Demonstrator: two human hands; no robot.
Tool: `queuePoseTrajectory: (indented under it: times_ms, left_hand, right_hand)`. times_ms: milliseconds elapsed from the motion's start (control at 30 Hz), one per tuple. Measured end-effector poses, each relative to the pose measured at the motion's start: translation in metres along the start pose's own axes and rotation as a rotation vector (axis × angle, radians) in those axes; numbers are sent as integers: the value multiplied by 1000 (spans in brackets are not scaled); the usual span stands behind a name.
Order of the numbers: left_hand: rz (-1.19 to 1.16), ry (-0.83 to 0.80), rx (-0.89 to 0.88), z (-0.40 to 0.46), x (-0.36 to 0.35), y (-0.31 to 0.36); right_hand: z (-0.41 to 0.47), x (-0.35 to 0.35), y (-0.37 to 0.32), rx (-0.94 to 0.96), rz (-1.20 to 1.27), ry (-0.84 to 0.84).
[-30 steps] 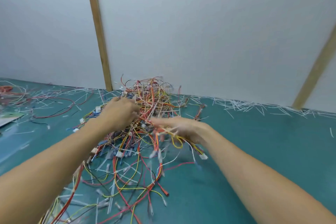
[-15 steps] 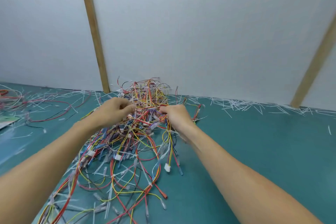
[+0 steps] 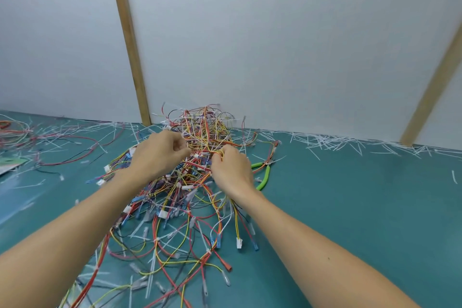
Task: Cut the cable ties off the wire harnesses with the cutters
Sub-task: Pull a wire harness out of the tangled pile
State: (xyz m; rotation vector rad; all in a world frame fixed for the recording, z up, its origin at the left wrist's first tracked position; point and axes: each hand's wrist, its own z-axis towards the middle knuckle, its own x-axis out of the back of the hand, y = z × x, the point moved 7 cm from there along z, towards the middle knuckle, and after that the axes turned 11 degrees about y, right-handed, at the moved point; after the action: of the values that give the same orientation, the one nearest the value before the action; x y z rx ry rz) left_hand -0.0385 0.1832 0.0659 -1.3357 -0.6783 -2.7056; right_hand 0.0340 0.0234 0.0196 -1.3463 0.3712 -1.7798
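Head view: a tangled heap of wire harnesses (image 3: 195,177) lies on the teal table (image 3: 350,207). The left hand (image 3: 157,155) and right hand (image 3: 231,170) each pinch strands with curled fingers near the heap's top. Green-handled cutters (image 3: 265,175) lie untouched just beside the right hand. The wires look light, limp and snag-prone, so they are best gripped beside a tie.

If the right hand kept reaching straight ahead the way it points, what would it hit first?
Probably more of the wire pile, which the right hand already grips at its fingertips; beyond that, the white wall. Depth is hard to judge.
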Motion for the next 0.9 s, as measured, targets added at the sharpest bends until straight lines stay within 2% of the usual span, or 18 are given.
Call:
queuePoseTrajectory:
  times_ms: [100,167,200,267,333,367,433,500,567,600,633,700,733,767,833,867,900]
  left_hand:
    - [52,53,46,1,0,-2]
    - [101,50,-12,3,-2,0]
    - [72,36,-62,4,-4,2]
    - [-134,-55,-142,1,-7,6]
    - [-203,-150,-198,-3,-10,5]
    - [-153,-141,-220,-3,-9,2]
    - [-28,-10,-203,2,1,-10]
    - [-32,163,-73,9,16,-21]
    - [-262,317,36,10,30,-20]
    - [-372,345,10,9,32,-11]
    - [-434,311,-51,8,29,1]
    - [-438,40,-127,6,18,18]
    - [-420,-120,-111,3,15,20]
    - [-427,-243,-80,0,15,20]
    - [-424,-351,-51,0,20,23]
    - [-383,-389,-61,-3,20,29]
    - [-334,-432,-67,-8,18,33]
  right_hand:
    - [-4,6,-5,61,53,66]
    - [-6,14,-10,63,175,128]
    - [-4,19,-10,39,249,167]
    - [8,31,-3,-79,393,264]
    - [19,46,5,-137,386,387]
    - [20,53,5,-82,313,442]
    - [12,55,-6,181,173,465]
    - [-4,33,-17,440,-27,285]
    - [-15,-4,-14,501,-217,-82]
    - [-16,-12,-12,426,-167,-246]
    - [-13,-12,-11,279,23,-363]
    - [0,-10,-1,-157,618,-473]
    - [4,-13,6,-361,855,-540]
    - [4,-18,12,-515,978,-608]
    - [-7,-29,24,-637,881,-701]
    - [-14,-34,26,-644,805,-711]
    - [-16,-35,27,-672,792,-651]
